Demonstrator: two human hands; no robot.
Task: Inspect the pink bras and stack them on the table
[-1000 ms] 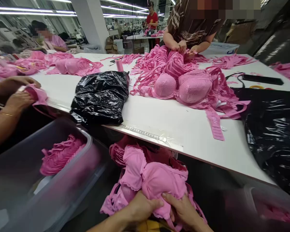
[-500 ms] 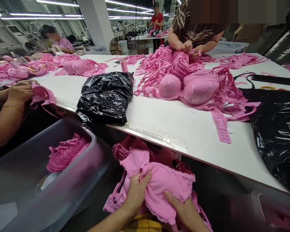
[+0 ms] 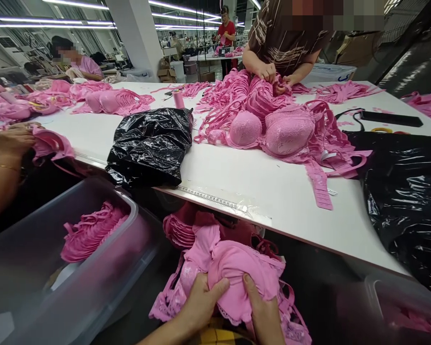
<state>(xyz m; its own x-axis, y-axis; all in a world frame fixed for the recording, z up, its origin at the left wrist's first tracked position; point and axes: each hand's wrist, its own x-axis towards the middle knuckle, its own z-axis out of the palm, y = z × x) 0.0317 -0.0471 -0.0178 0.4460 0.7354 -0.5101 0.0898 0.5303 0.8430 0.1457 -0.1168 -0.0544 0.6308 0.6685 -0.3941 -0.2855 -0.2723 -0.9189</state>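
Observation:
A pink bra [image 3: 244,268] is held below the table edge, its smooth inner side facing me. My left hand [image 3: 203,299] grips it at the left, the thumb pressed on the cup beside the centre. On the same cup, my right hand [image 3: 262,302] presses its thumb from the right, with its other fingers hidden behind the fabric. The cup bulges toward me between the two thumbs. Lace edging and straps hang down on both sides. Behind the bra, a stack of darker pink bras [image 3: 179,227] sits under the table edge.
The white table [image 3: 230,177] bears a tape measure [image 3: 211,195] along its edge, a black plastic bag [image 3: 151,146] and a pile of pink bras [image 3: 289,129]. A clear bin [image 3: 129,211] stands left. Another person's hands [image 3: 14,139] work at left; a person [image 3: 283,43] stands across.
My right hand has moved left and up, closer to my left hand. The cup fabric, flatter before, now bulges and folds between my thumbs. The view has shifted slightly.

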